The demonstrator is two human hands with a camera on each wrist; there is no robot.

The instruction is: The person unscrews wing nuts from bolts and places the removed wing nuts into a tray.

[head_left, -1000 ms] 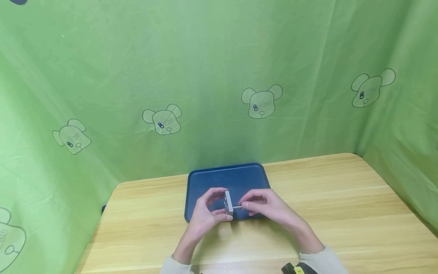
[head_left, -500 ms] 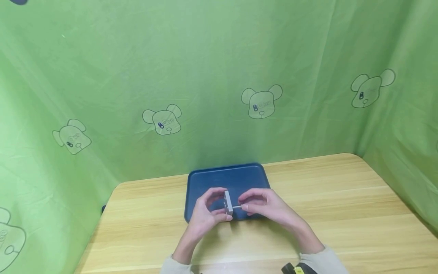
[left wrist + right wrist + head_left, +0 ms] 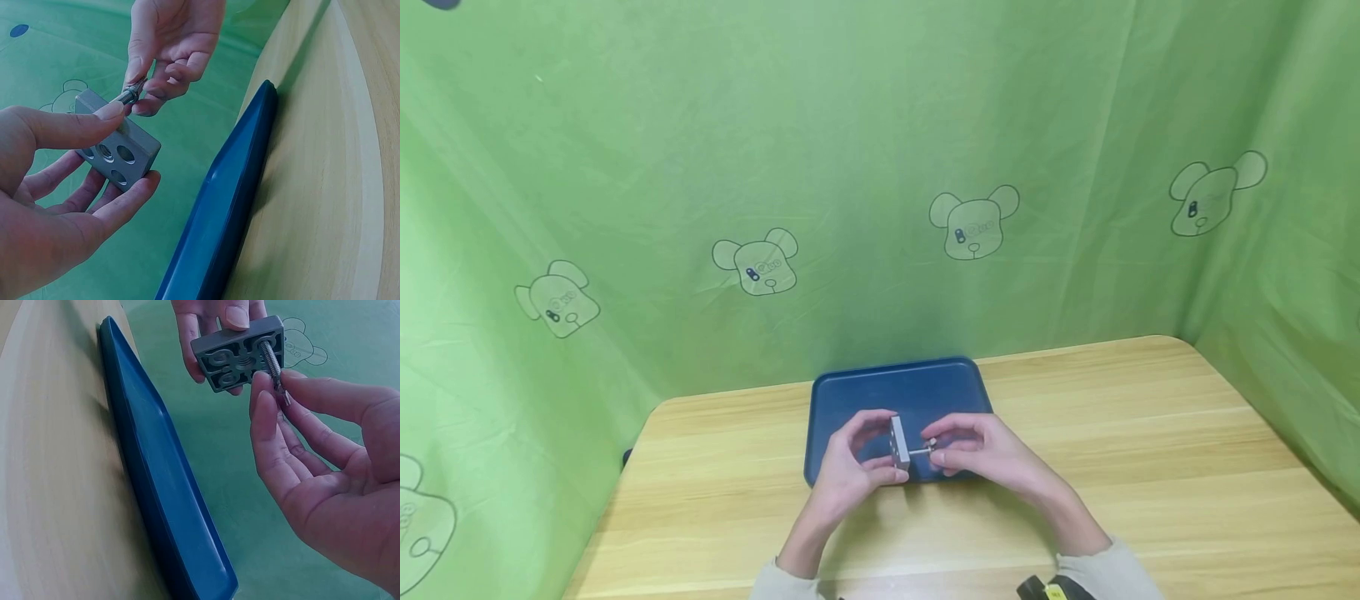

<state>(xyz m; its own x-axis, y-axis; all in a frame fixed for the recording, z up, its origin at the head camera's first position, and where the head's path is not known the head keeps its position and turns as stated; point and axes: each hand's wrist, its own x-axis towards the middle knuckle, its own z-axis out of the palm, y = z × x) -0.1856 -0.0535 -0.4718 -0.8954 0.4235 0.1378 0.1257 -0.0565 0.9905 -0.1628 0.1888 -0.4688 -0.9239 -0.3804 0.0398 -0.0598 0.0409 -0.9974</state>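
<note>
A grey rectangular block (image 3: 128, 150) with several round holes is held on edge above the tray by my left hand (image 3: 844, 475), thumb on one edge and fingers on the opposite one. Its other face, seen in the right wrist view, is hollow and ribbed. A threaded metal bolt (image 3: 270, 361) sticks out of that face toward the right. At the bolt's free end, the thumb and fingertips of my right hand (image 3: 992, 450) pinch around it. A small metal piece (image 3: 932, 443) shows between those fingertips; the fingers partly cover it, so its exact kind is unclear.
A blue tray (image 3: 850, 392) with a raised rim lies beneath and behind the hands on the wood-grain table (image 3: 1112, 417). Green curtain (image 3: 865, 150) with printed bear heads hangs along the back and both sides.
The small metal piece at the bolt's end has come into view as the right fingertips shifted around it. The block has moved very slightly left with the left hand.
</note>
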